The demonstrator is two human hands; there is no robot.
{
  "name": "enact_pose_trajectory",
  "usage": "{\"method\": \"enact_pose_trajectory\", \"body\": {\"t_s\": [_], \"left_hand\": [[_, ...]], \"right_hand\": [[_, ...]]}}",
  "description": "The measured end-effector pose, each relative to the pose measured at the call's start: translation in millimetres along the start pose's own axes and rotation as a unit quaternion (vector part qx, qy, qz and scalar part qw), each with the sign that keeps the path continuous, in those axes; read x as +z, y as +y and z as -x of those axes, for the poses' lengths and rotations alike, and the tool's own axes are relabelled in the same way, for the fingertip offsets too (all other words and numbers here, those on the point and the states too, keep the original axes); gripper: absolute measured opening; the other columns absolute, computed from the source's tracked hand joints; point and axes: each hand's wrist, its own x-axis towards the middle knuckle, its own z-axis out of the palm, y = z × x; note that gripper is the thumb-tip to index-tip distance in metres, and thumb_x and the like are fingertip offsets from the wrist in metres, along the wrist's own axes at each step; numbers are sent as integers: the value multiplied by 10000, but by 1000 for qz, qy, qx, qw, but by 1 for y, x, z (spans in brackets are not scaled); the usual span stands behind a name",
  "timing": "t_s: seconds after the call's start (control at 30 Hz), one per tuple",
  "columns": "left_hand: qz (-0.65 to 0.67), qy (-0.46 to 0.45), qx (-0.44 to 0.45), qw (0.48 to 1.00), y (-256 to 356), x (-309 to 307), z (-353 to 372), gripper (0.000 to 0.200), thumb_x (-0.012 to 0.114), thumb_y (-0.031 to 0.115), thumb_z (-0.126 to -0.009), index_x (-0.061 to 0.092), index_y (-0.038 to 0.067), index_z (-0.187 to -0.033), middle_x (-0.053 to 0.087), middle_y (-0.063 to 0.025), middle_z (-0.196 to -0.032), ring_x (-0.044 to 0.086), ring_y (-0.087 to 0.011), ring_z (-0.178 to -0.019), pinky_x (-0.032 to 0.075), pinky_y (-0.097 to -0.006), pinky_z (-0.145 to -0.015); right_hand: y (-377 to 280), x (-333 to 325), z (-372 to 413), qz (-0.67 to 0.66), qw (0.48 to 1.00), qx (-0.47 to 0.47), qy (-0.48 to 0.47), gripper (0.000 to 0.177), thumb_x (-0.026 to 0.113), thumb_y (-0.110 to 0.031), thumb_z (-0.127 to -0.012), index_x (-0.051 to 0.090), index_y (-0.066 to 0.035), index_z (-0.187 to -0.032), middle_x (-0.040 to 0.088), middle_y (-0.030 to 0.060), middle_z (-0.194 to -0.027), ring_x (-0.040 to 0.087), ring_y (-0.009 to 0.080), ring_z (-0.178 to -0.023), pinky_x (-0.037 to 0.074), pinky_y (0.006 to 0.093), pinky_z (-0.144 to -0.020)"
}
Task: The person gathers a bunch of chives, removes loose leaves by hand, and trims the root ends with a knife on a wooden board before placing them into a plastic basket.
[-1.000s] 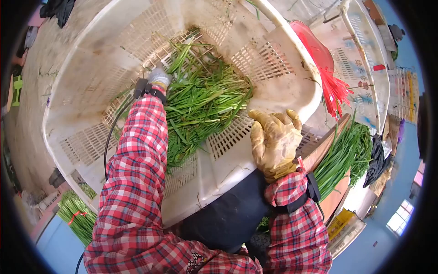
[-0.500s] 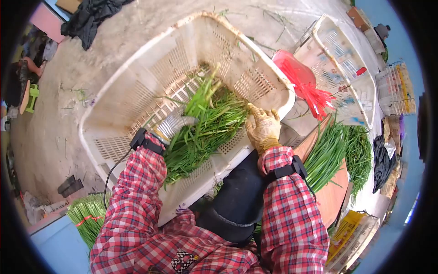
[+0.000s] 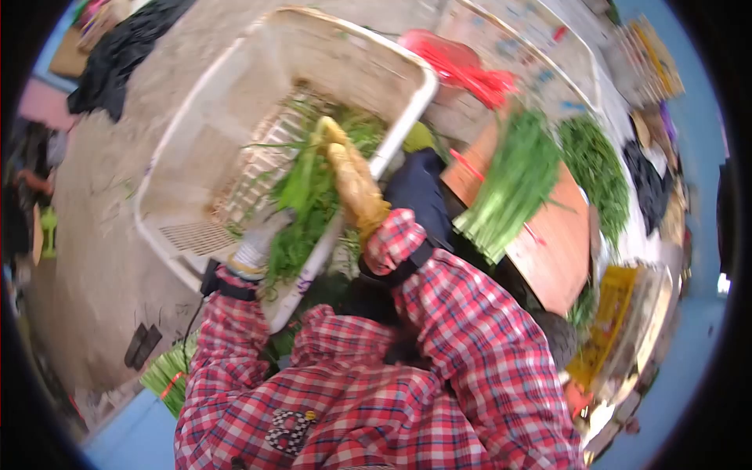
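Observation:
The white plastic basket (image 3: pixel 160 168) lies tilted in front of me, with loose green chives (image 3: pixel 301 188) inside it. My left hand (image 3: pixel 262 239), in a grey-white glove, is at the near left of the chives with its fingers closed around part of them; motion blurs it. My right hand (image 3: pixel 352 176), in a yellowed glove, reaches over the basket's near rim. Its fingers are bent together on the upper end of the chives, and what lies under them is partly hidden.
To my right, a bundle of chives (image 3: pixel 509 184) lies on a brown board (image 3: pixel 556 266), with more greens (image 3: pixel 595 168) beyond. Red strips (image 3: pixel 486 82) hang by a red container (image 3: pixel 439 51). Another white crate (image 3: pixel 540 55) stands behind. Tied greens (image 3: pixel 168 376) sit at lower left.
My right hand has moved from the basket's right rim inward onto the chives. The view has turned right, bringing the chive bundle on the board more fully into sight. My left hand stays at the chives.

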Motion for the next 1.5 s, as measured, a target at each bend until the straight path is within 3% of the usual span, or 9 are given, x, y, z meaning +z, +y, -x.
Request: {"method": "enact_pose_trajectory", "body": {"t_s": [0.23, 0.37, 0.57, 0.7, 0.8, 0.97, 1.1, 1.3, 1.5], "left_hand": [[-86, -116, -85, 986, 5, 32, -12, 325, 548, 179, -867, 598, -14, -1125, 630, -81, -983, 560, -144, -894, 447, -285, -818], [-201, -227, 63, 951, 14, 5, -6, 405, 549, 118, -835, 530, 1, -1222, 575, -94, -1163, 527, -172, -1070, 416, -295, -931], [-197, -41, 104, 974, 7, -31, -76, 513, 611, 228, -792, 516, 27, -1255, 568, -132, -1204, 515, -223, -1138, 398, -320, -987], [-449, 65, 183, 872, -12, 32, -175, 811, 719, 358, -688, 377, 91, -1373, 405, -197, -1378, 379, -327, -1288, 316, -427, -1064], [-618, 40, 6, 785, -17, 81, -220, 1141, 773, 509, -593, 124, 180, -1472, 146, -180, -1512, 175, -417, -1370, 162, -607, -1074], [-690, 26, -18, 724, -41, 111, -262, 1136, 777, 484, -611, 105, 178, -1474, 143, -213, -1504, 177, -422, -1369, 152, -631, -1056], [-655, 45, -12, 754, -75, 93, -292, 1103, 790, 383, -613, 134, 150, -1468, 217, -220, -1479, 292, -381, -1333, 267, -549, -1052], [-220, -28, -5, 975, -105, 12, -308, 1056, 771, 254, -651, 125, 44, -1460, 528, -186, -1269, 533, -276, -1127, 408, -352, -975], [98, 57, 6, 994, -85, -21, -228, 307, 696, 199, -704, 681, -11, -928, 679, -97, -949, 620, -192, -902, 466, -320, -880]], "right_hand": [[-32, -40, 10, 5, 990, 97, -101, 502, 451, -281, -977, 347, 2, -1378, 622, 49, -983, 549, 130, -970, 410, 259, -870], [-50, -35, 51, -39, 981, 162, -101, 426, 444, -260, -977, 432, 7, -1309, 598, 23, -837, 584, 151, -879, 460, 315, -864], [-47, -53, 83, -138, 969, 157, -136, 460, 452, -259, -978, 405, 48, -1317, 630, 79, -925, 593, 164, -919, 464, 291, -851], [-41, -69, 67, -207, 937, 233, -158, 488, 488, -278, -960, 426, 73, -1293, 639, 112, -981, 595, 194, -971, 439, 301, -903], [-41, -71, 64, -233, 922, 275, -145, 497, 482, -258, -962, 396, 80, -1316, 626, 115, -1022, 575, 190, -1005, 405, 288, -935], [-50, -69, 53, -240, 908, 309, -150, 527, 495, -295, -955, 399, 67, -1326, 603, 79, -1070, 535, 155, -1057, 346, 272, -983], [-49, -67, 47, -248, 903, 315, -157, 500, 477, -276, -965, 399, 50, -1336, 588, 70, -1092, 515, 142, -1065, 330, 274, -986], [-44, -61, 42, -236, 903, 309, -181, 480, 454, -273, -976, 404, 31, -1344, 580, 65, -1090, 504, 134, -1059, 315, 274, -980], [-44, -56, 40, -228, 902, 318, -183, 482, 468, -271, -968, 410, 28, -1342, 592, 74, -1076, 507, 142, -1062, 310, 280, -990]]}}
